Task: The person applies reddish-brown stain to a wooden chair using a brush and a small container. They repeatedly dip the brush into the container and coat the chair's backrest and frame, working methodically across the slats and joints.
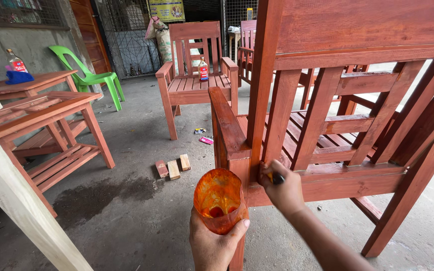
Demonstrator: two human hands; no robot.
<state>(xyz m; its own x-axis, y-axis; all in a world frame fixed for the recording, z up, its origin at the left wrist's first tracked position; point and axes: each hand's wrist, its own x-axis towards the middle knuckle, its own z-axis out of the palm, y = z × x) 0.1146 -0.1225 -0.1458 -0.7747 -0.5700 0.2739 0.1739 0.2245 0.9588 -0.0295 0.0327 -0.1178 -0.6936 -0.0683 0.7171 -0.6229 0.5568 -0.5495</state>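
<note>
Left hand (216,243) is closest to the cam, wrapped round the bottom of a cut-off plastic bottle (219,199), see-through but stained orange all over, w/ a bit of red liquid pooled inside. Right hand (283,191) is curled shut on a small dark brush handle (277,178), pressed against the red-brown wooden chair (327,125) right where the rear post meets the seat rail. Can't see the bristles, they're hidden behind my fingers.

Chair is slatted, square-cut timber, matte stain w/ grain showing through. Its armrest (225,123) runs straight back toward me and sits just beside the bottle, so tight on that side. Bare pale wooden post (21,200) cuts across the bottom left corner of view.

Further out: second stained armchair (194,75) w/ a small bottle (203,69) on its seat, stained slatted tables (51,130) at left, green plastic chair (94,75), three little wood blocks (173,168) on the concrete floor (126,211) plus a dark stain patch. Floor btwn the blocks and my chair is open.
</note>
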